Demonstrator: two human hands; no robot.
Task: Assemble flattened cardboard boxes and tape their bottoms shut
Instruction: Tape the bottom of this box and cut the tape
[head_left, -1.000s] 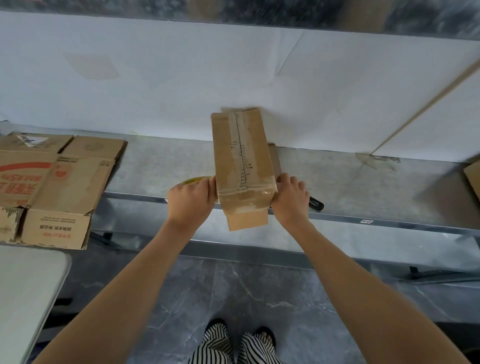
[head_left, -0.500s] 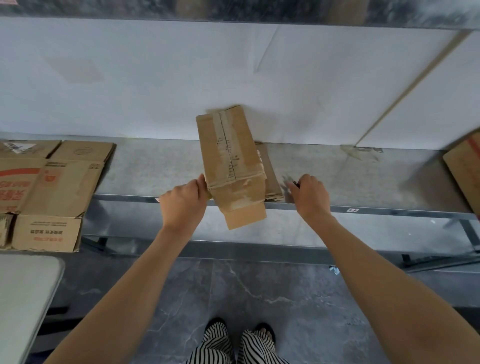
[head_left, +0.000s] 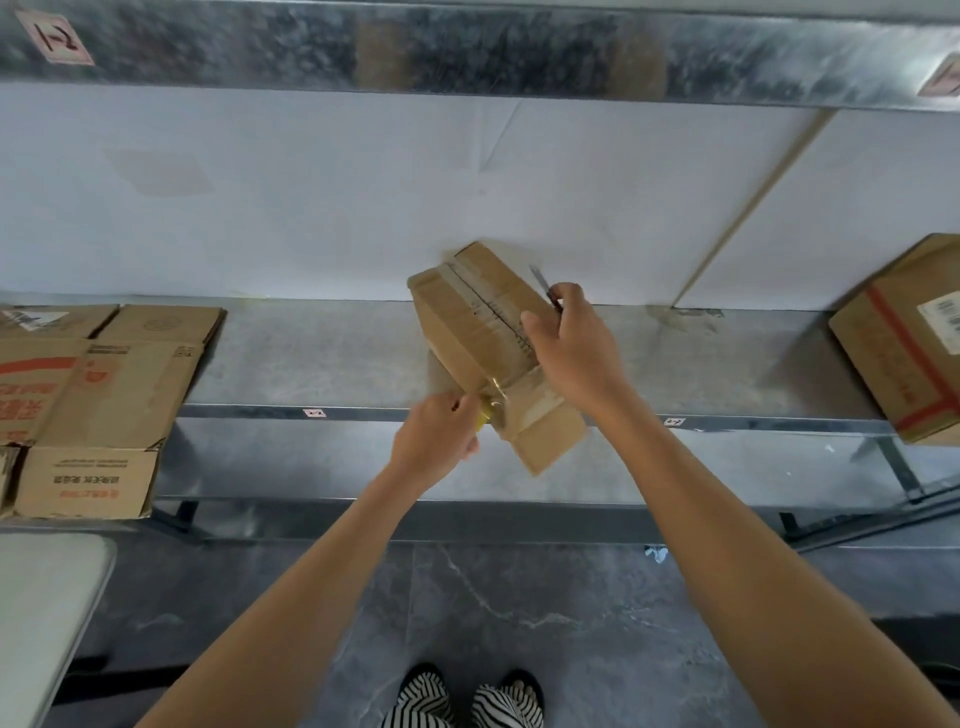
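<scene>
A small brown cardboard box (head_left: 467, 322) lies tilted on the metal shelf (head_left: 311, 364), its taped seam facing up and one end flap hanging over the front edge. My left hand (head_left: 436, 441) grips a yellow tape roll (head_left: 488, 410) at the box's near left corner, where a strip of tape runs onto the box. My right hand (head_left: 576, 348) rests on the box top and holds a thin utility knife (head_left: 545, 286), blade pointing away toward the wall.
Flattened cardboard boxes (head_left: 93, 395) are stacked on the shelf at the left. A taped box with red strapping (head_left: 909, 338) stands at the right end. A white table corner (head_left: 41, 613) sits at lower left. An upper shelf (head_left: 467, 47) runs overhead.
The box has turned, its far end swinging right. My right hand took the knife from the shelf and moved onto the box top. My left hand shifted to the near corner with the tape roll.
</scene>
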